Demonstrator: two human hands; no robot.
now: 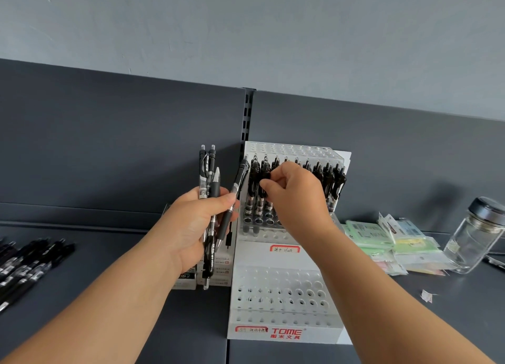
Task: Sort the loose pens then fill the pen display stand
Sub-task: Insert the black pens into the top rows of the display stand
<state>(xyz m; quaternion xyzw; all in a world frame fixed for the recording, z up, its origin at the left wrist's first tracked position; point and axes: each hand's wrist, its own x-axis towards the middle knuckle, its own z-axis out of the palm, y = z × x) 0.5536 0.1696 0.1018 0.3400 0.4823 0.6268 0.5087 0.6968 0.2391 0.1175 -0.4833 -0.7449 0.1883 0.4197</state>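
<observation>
We find the right hand (295,197) with its fingers curled, thumb and fingertips pinching the top end of a slim black clip-top pen (264,172). This pen stands upright in the upper tier of the white perforated plastic pen display stand (276,259).

The left hand (196,221) is closed round a bundle of black retractable pens (209,188) (some tip up, some tip down). It holds them just left of the stand, and one pen tilts toward the stand's left edge.

The upper tier carries a row of upright black pens (330,180) across its width. The lower tier shows open holes, and its front lip bears a red "TOME" logo.

The stand rests on a dark grey metal shelf (95,240), near the back panel. Small white pen boxes (221,268) sit just beside its left side.

At the shelf's far left lie the loose black pens (27,265), well apart from the stand. To the right we see pastel paper packets (388,243), a clear glass jar with a dark lid (475,238) just beside them, and a small paper scrap (427,295).
</observation>
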